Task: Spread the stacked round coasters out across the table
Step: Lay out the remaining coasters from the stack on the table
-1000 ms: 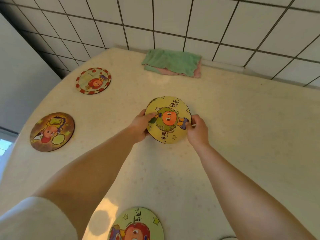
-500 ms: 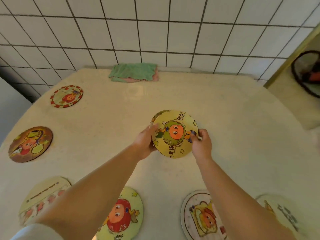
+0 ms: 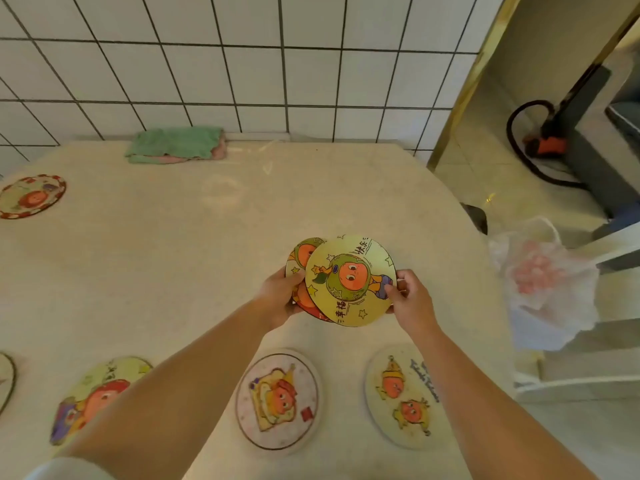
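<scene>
Above the pale table (image 3: 173, 271) I hold a small stack of round cartoon coasters. My right hand (image 3: 412, 299) pinches the right edge of the top yellow coaster (image 3: 349, 280), which is slid to the right off the stack. My left hand (image 3: 277, 296) grips the remaining coasters (image 3: 299, 258) beneath, which show at the left. Several coasters lie flat on the table: a toast one (image 3: 277, 400), a white one with two figures (image 3: 401, 396), a yellow-green one (image 3: 93, 396) partly behind my left arm, and a red-rimmed one (image 3: 31, 195) at the far left.
A folded green and pink cloth (image 3: 176, 145) lies at the back against the tiled wall. The table's right edge curves near my right hand; beyond it a white plastic bag (image 3: 543, 282) sits on the floor. Another coaster's edge (image 3: 5, 379) shows at the left border.
The view has swung right and down. The top yellow coaster has slid to the right off the stack, uncovering the coasters below in my left hand.
</scene>
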